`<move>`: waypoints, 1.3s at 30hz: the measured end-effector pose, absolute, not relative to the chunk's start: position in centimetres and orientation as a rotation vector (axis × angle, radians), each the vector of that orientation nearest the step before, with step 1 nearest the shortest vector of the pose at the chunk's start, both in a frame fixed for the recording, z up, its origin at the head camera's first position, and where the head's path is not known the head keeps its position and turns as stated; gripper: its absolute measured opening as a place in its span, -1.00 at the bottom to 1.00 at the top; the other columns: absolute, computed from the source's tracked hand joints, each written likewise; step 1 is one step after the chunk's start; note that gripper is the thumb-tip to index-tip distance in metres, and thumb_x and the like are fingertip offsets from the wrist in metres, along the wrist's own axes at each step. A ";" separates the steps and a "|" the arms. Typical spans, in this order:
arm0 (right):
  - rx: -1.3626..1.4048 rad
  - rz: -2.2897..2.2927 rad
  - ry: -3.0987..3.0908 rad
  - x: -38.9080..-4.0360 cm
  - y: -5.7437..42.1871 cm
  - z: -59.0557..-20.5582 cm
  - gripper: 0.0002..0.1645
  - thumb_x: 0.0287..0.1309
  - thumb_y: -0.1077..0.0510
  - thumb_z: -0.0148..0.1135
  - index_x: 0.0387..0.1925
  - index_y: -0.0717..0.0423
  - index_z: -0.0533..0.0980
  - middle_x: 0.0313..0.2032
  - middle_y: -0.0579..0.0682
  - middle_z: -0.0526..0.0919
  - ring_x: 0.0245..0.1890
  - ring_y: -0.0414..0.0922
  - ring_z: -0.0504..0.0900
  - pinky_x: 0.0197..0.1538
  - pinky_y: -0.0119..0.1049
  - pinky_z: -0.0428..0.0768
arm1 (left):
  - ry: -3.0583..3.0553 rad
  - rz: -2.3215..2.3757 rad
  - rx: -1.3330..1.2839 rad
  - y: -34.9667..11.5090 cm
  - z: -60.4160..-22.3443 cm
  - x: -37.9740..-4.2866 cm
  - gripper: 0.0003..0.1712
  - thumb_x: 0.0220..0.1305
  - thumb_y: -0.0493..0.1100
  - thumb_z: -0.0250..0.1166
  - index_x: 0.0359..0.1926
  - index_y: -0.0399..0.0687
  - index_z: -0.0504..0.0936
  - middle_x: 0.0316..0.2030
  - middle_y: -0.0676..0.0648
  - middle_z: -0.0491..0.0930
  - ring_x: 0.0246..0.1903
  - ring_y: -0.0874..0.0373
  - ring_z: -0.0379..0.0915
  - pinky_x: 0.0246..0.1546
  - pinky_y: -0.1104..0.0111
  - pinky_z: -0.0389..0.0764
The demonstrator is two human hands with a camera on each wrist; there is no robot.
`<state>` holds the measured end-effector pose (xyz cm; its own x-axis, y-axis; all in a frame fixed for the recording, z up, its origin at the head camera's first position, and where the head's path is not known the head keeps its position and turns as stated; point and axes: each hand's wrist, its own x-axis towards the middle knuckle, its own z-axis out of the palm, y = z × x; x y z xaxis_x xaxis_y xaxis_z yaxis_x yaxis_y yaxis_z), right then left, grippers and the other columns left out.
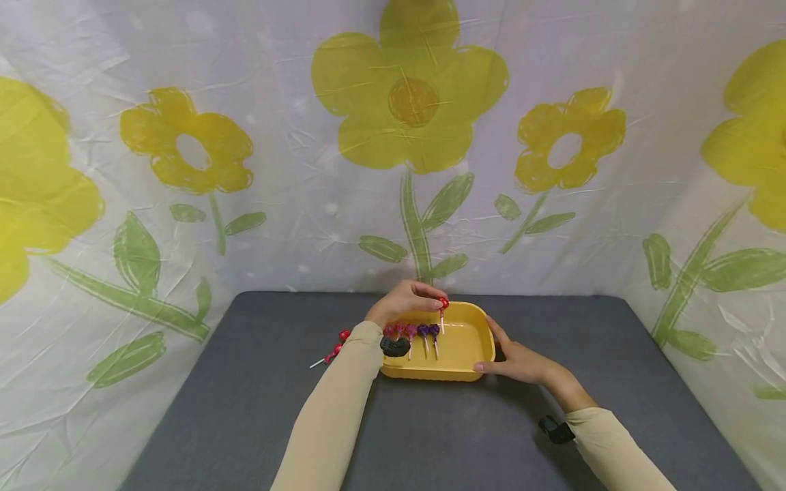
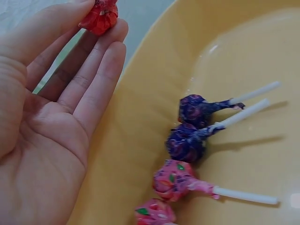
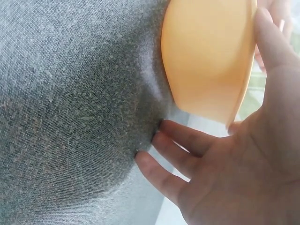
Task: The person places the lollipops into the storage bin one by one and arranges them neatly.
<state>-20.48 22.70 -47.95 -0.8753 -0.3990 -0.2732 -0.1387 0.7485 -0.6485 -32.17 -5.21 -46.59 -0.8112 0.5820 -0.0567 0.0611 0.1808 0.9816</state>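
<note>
Over the back of a yellow plastic tray point(image 1: 464, 348), my left hand point(image 1: 402, 301) pinches a red-wrapped lollipop point(image 1: 443, 302) by its head, the stick hanging down. Inside the tray two purple lollipops point(image 2: 194, 111) lie side by side, next to a few pink ones point(image 2: 173, 180); their heads line up and their sticks point toward the front. My right hand point(image 1: 518, 361) holds the tray's right end, thumb at the front corner and index finger farther back along the rim. Its other fingers point(image 3: 161, 173) spread toward the table.
Left of the tray, red lollipops point(image 1: 344, 335) lie on the dark grey table point(image 1: 245, 409), partly hidden by my left sleeve point(image 1: 340, 402). A flower-printed curtain point(image 1: 295, 225) hangs behind the table and along its sides.
</note>
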 end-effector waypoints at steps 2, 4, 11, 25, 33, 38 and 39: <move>-0.411 -0.902 2.549 -20.5 22.7 -48.0 0.40 0.12 -0.38 0.29 0.57 -0.02 -0.43 0.46 0.39 0.18 0.43 0.30 0.27 0.38 0.30 0.28 | 2.037 1.680 0.585 -5.1 -46.9 -32.0 -0.65 0.26 -0.23 0.37 0.07 -0.18 0.69 -0.02 -0.12 0.74 -0.16 0.26 0.69 0.12 0.18 0.64; -0.413 -0.902 2.549 -20.6 22.8 -48.0 0.40 0.12 -0.38 0.29 0.57 -0.02 -0.43 0.46 0.39 0.17 0.43 0.30 0.27 0.38 0.30 0.28 | 2.019 1.702 0.565 -5.0 -47.2 -31.9 -0.65 0.27 -0.24 0.36 0.07 -0.19 0.69 -0.02 -0.13 0.74 -0.16 0.26 0.69 0.14 0.11 0.61; -0.420 -0.903 2.551 -20.7 22.9 -48.2 0.40 0.13 -0.38 0.29 0.57 -0.03 -0.44 0.47 0.39 0.14 0.44 0.31 0.24 0.38 0.30 0.28 | 2.015 1.734 0.539 -4.5 -48.0 -31.6 -0.66 0.25 -0.18 0.39 0.05 -0.12 0.72 -0.06 -0.10 0.76 -0.04 0.05 0.70 0.21 0.00 0.54; -0.403 -0.905 2.555 -20.7 22.9 -48.2 0.40 0.11 -0.38 0.29 0.57 -0.07 -0.43 0.45 0.37 0.22 0.43 0.31 0.27 0.37 0.31 0.29 | 2.058 1.715 0.459 -4.0 -49.5 -31.2 -0.66 0.17 -0.08 0.46 -0.01 0.00 0.76 -0.08 -0.05 0.77 -0.02 -0.03 0.70 0.05 0.17 0.67; -0.399 -0.893 2.561 -20.7 22.9 -48.4 0.39 0.11 -0.39 0.29 0.57 -0.09 -0.43 0.44 0.36 0.24 0.42 0.31 0.29 0.35 0.31 0.31 | 2.106 1.685 0.447 -3.8 -49.8 -31.4 -0.67 0.14 -0.08 0.48 -0.04 0.02 0.78 -0.09 -0.06 0.78 -0.12 0.14 0.73 -0.01 0.30 0.70; -0.402 -0.895 2.558 -20.7 23.0 -48.3 0.39 0.12 -0.39 0.29 0.57 -0.10 -0.43 0.43 0.35 0.27 0.41 0.30 0.31 0.35 0.30 0.32 | 2.185 1.608 0.477 -3.6 -49.8 -31.5 -0.70 0.16 -0.10 0.47 -0.04 0.05 0.78 -0.09 -0.04 0.78 -0.11 0.19 0.71 0.01 0.32 0.68; -0.404 -0.897 2.558 -20.7 23.0 -48.3 0.39 0.12 -0.38 0.29 0.57 -0.09 -0.43 0.42 0.34 0.29 0.40 0.29 0.32 0.34 0.30 0.33 | 2.204 1.584 0.496 -3.6 -49.9 -31.5 -0.70 0.17 -0.10 0.47 -0.04 0.06 0.78 -0.10 -0.03 0.78 -0.09 0.20 0.70 0.03 0.32 0.67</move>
<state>-20.72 23.00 -48.32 -0.8791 -0.3918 -0.2716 -0.1363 0.7525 -0.6444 -31.54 -3.59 -49.86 -0.8655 0.4911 -0.0989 0.0629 0.3024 0.9511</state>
